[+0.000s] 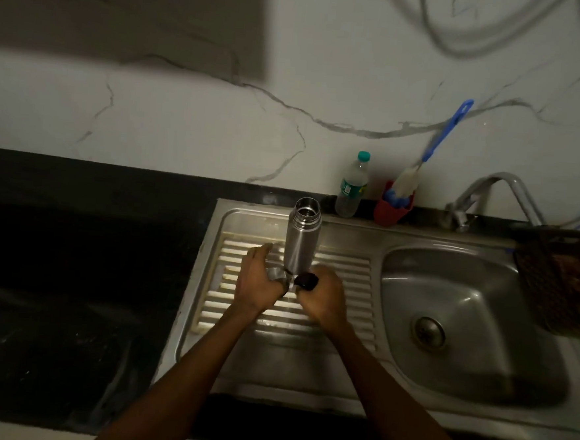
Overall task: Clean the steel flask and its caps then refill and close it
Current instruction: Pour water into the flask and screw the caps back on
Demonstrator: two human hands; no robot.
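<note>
At frame centre we find the open steel flask (302, 241) upright; left hand (256, 279) cups a steel cap (277, 274), right hand (321, 295) pinches a black cap (306, 280).

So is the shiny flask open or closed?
Open. The steel flask stands upright on the draining board with its round mouth bare, no cap on.

A brushed steel flask (302, 244) with a dull sheen stands on the ribbed, shiny metal sink drainboard (343, 275). Beside it lies a polished dark stone counter (72, 273). Behind are a clear plastic bottle (352, 186) and a glossy marble-look wall (185, 119).
</note>
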